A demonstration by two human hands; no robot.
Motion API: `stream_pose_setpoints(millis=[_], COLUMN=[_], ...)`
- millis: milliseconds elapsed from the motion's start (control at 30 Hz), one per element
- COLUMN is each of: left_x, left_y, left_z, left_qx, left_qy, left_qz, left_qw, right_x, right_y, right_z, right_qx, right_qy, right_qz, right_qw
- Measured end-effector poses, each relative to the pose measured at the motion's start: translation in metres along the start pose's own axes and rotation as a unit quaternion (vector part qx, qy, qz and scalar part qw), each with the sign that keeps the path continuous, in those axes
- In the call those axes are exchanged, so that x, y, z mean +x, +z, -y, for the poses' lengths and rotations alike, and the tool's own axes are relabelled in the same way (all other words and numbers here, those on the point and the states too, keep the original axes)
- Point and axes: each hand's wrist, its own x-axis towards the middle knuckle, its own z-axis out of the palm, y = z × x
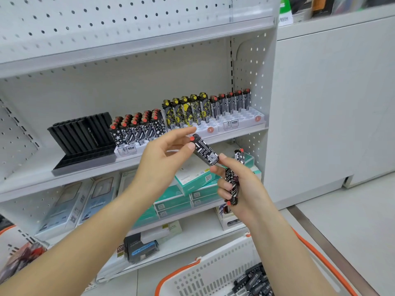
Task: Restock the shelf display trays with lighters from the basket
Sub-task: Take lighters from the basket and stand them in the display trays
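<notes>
My left hand (164,159) pinches the red-capped top of a black-and-white patterned lighter (205,151) in front of the middle shelf. The thumb and forefinger of my right hand (239,189) touch that lighter's lower end. My right hand also grips a bundle of several similar lighters (233,182). On the middle shelf, white display trays (241,121) hold rows of lighters: red-capped black-and-white ones (136,129) at left, yellow-and-black ones (186,110) in the middle, more red-capped ones (230,102) at right. The white basket (213,272) with orange handles sits at bottom right with several dark lighters (254,280) inside.
An empty black display rack (83,137) stands left of the trays. The shelf below holds teal-and-white boxes (192,184) and grey packaged cables (70,208). The lowest shelf carries dark packs (141,247). A white counter wall (331,103) rises at right.
</notes>
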Motion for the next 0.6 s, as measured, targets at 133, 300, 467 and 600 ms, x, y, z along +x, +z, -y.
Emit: stream_pose_setpoints(millis=[133, 300, 467, 600], left_x=[0.004, 0.009, 0.014, 0.013], left_y=[0.005, 0.010, 0.017, 0.011], left_z=[-0.001, -0.006, -0.007, -0.004], left_qx=[-0.013, -0.017, -0.001, 0.020], left_qy=[-0.001, -0.001, 0.004, 0.013], left_qz=[-0.012, -0.001, 0.005, -0.036], left_qw=[1.000, 1.000, 1.000, 0.999], right_x=[0.001, 0.000, 0.000, 0.001], right_y=[-0.002, -0.006, -0.012, -0.011], right_z=[0.000, 0.005, 0.009, 0.008], right_qx=[-0.004, -0.001, -0.034, -0.082], right_qy=[0.000, -0.007, -0.015, -0.009], right_qz=[-0.001, -0.013, -0.023, -0.020], right_qw=[1.000, 1.000, 0.999, 0.996])
